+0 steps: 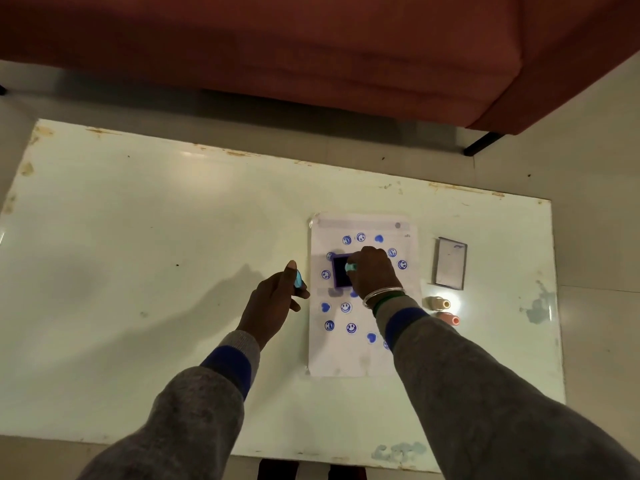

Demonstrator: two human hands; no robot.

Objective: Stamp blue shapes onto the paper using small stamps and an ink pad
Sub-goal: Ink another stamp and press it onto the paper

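Note:
A white paper sheet point(349, 355) lies on the table, dotted with several blue smiley and heart prints. On the sheet's middle rests a purple-rimmed ink pad point(339, 271) with a dark blue face. My right hand point(374, 271) is over the pad and holds a small light-blue stamp point(350, 267) against its ink surface. My left hand point(273, 303) hovers just left of the paper, gripping a light-blue stamp cap point(298, 279) between thumb and fingers.
The ink pad's lid point(450, 263) lies right of the paper. Below it lie a beige stamp point(438, 303) and an orange-pink stamp point(448, 318) on their sides. The pale table point(138, 254) has worn edges. A red-brown sofa point(311, 46) stands beyond it.

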